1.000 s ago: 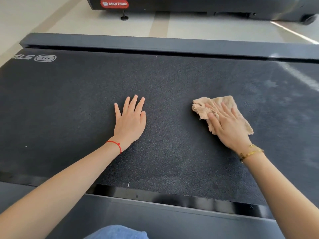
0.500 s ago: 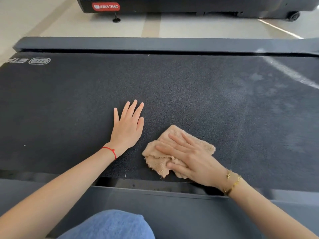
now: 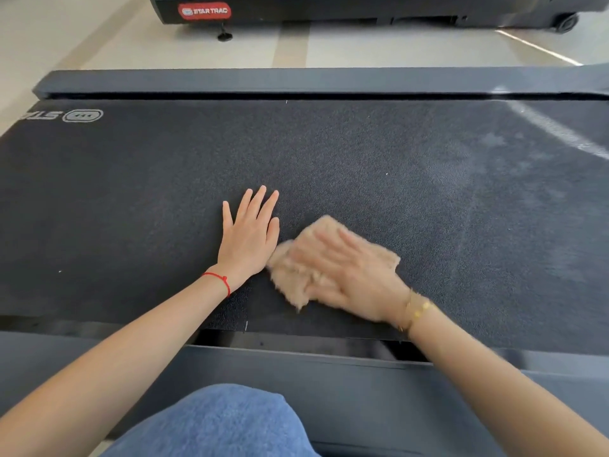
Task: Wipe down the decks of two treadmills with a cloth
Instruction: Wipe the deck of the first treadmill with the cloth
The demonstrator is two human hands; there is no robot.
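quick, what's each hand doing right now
Left hand: open, flat on the treadmill belt, holding nothing.
Right hand: open, fingers straight, pressing the cloth onto the belt; blurred.

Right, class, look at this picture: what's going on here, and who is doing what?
A person kneels at a treadmill and wipes its dark belt. The right hand presses a tan cloth flat on the belt near its front edge; it is blurred with motion. The left hand rests flat on the belt just beside the cloth, fingers straight. A second treadmill stands beyond, across the floor.
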